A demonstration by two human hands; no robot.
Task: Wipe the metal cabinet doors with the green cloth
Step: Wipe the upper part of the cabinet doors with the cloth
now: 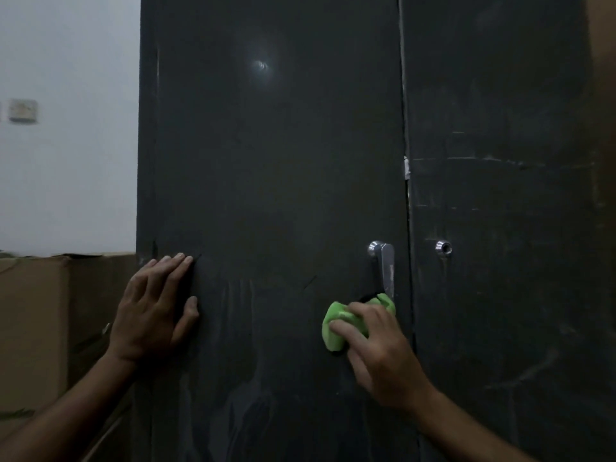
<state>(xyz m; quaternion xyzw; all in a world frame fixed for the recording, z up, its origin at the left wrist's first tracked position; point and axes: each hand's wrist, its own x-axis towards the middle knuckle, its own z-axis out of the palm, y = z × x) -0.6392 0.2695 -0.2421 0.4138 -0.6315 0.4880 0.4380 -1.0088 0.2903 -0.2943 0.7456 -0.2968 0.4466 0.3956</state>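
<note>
the dark metal cabinet door (276, 155) stands upright, carrying a silver lever handle (384, 265) near its right edge, beside the second door (500, 195).

A pale wall (66, 181) fills the view from nine to eleven o'clock, plain and dimly lit. On it, at about ten o'clock near the picture's edge, sits a small square wall switch plate (22, 110), too blurred to read in detail. Below the wall, from seven to nine o'clock, stands a brown cardboard box (33, 328), its top edge running level under the wall and one vertical corner facing the camera.
</note>
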